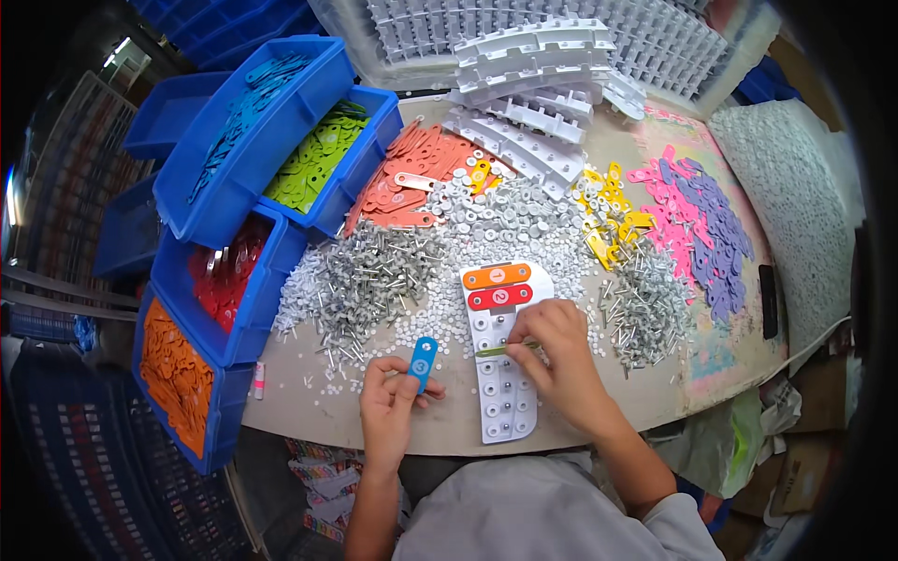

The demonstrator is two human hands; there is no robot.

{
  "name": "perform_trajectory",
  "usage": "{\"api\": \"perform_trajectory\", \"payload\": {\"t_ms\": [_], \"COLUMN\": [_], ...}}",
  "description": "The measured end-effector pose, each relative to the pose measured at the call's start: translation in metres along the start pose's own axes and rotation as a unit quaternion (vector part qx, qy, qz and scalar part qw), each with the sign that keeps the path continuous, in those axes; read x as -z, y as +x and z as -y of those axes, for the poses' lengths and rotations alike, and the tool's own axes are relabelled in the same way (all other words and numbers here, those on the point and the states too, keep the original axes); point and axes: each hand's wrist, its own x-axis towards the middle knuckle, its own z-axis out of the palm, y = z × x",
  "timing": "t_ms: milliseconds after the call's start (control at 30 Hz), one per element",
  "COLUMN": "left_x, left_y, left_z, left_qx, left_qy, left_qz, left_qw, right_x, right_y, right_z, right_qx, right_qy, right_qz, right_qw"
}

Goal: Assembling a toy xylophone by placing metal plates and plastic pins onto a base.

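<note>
In front of me on the table lies a white plastic base point(492, 423), rounded at its right corners, with rows of round sockets. An orange strip point(484, 278) and a red strip point(485, 300) lie across its far end. My left hand point(385, 411) pinches a blue plastic strip point(423, 359) with a hole near its top, held upright left of the base. Over the base's middle, my right hand point(564, 360) is closed on a green strip point(490, 352), seen nearly edge-on; I cannot tell whether it touches the sockets.
Blue bins point(245, 346) at left hold blue, green, red and orange strips. Around the base spread metal rivets point(379, 271), white caps point(468, 238) and salmon strips point(421, 159). Yellow, pink and purple strips point(716, 243) lie right. White bases point(528, 140) are stacked at the back.
</note>
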Motion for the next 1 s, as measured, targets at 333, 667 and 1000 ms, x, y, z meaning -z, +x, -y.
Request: {"api": "perform_trajectory", "payload": {"t_ms": [333,667,1000], "left_x": [-0.010,-0.059,-0.071], "left_y": [0.030,0.080,0.089], "left_z": [-0.012,-0.015,-0.015], "left_qx": [-0.079,-0.167,-0.237], "left_qy": [0.123,0.331,0.445], "left_qz": [-0.005,0.084,0.076], "left_qw": [0.989,0.925,0.860], "right_x": [-0.020,-0.021,-0.024], "right_y": [0.002,0.000,-0.001], "right_z": [-0.014,-0.024,-0.028], "right_qx": [0.001,-0.025,-0.023], "right_qy": [-0.091,-0.093,-0.091], "right_qz": [-0.059,-0.074,-0.078], "right_qw": [0.994,0.993,0.993]}}
